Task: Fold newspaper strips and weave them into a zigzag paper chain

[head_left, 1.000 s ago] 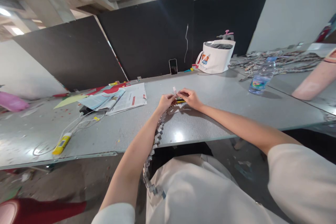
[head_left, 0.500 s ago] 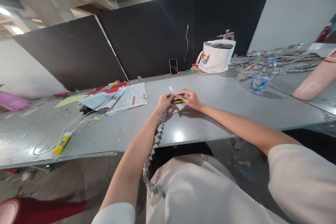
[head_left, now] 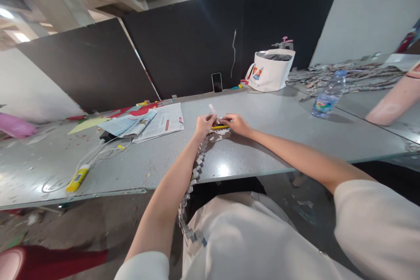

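A narrow white paper strip [head_left: 211, 108] sticks up from between my hands over the table. My left hand [head_left: 204, 125] is closed in a pinch at its lower end. The zigzag chain of folded paper [head_left: 198, 167] runs from under this hand, over the table edge and down to my lap. My right hand [head_left: 239, 125] is also closed, its fingertips meeting the strip close to the left ones. Just below the fingers lies a slim yellow object [head_left: 220, 127], partly covered, its kind unclear. Small white paper pieces [head_left: 220, 135] lie beside it.
Newspapers [head_left: 164, 123] and a yellow glue stick [head_left: 78, 178] with white cables lie left. A phone [head_left: 217, 82] leans on the black partition. A white bag [head_left: 271, 72], a water bottle [head_left: 329, 96] and a pink cylinder [head_left: 395, 98] stand right.
The paper strip and my left hand have shifted slightly left. More of the yellow object and the white paper pieces shows below my fingers.
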The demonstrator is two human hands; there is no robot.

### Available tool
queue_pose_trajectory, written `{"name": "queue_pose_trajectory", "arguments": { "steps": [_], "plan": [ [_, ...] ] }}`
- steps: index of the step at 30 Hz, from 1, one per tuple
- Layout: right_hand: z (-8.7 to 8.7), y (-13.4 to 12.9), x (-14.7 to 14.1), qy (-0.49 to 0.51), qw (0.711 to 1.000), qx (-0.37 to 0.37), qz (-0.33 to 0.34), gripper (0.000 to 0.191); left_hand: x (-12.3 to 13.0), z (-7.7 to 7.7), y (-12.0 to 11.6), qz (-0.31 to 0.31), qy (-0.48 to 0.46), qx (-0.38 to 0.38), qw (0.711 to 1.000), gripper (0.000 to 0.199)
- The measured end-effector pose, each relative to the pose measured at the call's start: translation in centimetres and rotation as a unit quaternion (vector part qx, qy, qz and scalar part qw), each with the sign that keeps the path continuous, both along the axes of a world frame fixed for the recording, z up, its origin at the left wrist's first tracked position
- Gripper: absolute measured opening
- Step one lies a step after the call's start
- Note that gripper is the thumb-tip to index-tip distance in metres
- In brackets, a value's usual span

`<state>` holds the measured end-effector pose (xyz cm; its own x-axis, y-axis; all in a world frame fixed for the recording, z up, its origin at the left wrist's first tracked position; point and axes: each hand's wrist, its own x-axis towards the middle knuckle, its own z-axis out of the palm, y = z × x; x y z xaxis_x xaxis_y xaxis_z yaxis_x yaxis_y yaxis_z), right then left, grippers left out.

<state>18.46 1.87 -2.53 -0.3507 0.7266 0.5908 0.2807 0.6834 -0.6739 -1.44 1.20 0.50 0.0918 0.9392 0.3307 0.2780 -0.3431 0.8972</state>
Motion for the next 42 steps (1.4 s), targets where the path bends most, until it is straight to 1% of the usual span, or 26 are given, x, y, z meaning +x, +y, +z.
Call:
{"name": "queue_pose_trajectory", "arguments": {
  "steps": [3,7,11,22,27,29,31,35,38,42],
  "plan": [
    [0.01,-0.11,-0.14,-0.006,1.000,-0.016,-0.014,0.039,0.02,-0.07,-0.05,-0.007,0.015,0.007,1.000,0.038],
    [0.05,-0.29,-0.34,-0.019,0.999,-0.014,-0.035,0.044,-0.05,-0.19,-0.20,-0.027,0.041,0.029,0.998,0.039],
    [0.05,-0.36,-0.50,-0.028,0.998,-0.020,-0.056,0.046,-0.17,-0.31,-0.23,-0.032,0.056,0.042,0.997,0.040],
    [0.04,-0.46,-0.56,-0.022,0.996,-0.057,-0.059,0.051,-0.17,-0.37,-0.11,-0.042,0.078,0.038,0.995,0.043],
    [-0.23,-0.24,-0.46,-0.013,0.996,-0.064,-0.060,0.048,0.05,-0.40,-0.21,-0.048,0.055,0.002,0.997,0.025],
    [-0.36,-0.14,-0.39,-0.010,0.996,-0.067,-0.062,0.046,0.12,-0.48,-0.18,-0.052,0.044,-0.008,0.998,0.021],
    [-0.45,-0.07,-0.32,-0.005,0.996,-0.065,-0.058,0.044,0.18,-0.58,-0.10,-0.061,0.029,-0.012,0.998,0.021],
    [-0.36,-0.13,-0.31,0.034,0.998,-0.049,-0.025,0.040,0.26,-0.75,0.20,-0.069,-0.029,-0.013,0.997,0.024],
    [-0.16,-0.44,-0.42,0.071,0.996,-0.059,-0.015,0.044,0.28,-0.82,0.32,-0.067,-0.079,-0.014,0.995,0.025],
    [0.07,-1.00,-0.45,0.044,0.996,-0.080,0.024,0.047,0.31,-0.74,0.12,-0.075,-0.103,-0.019,0.992,0.025]
  ]
}}
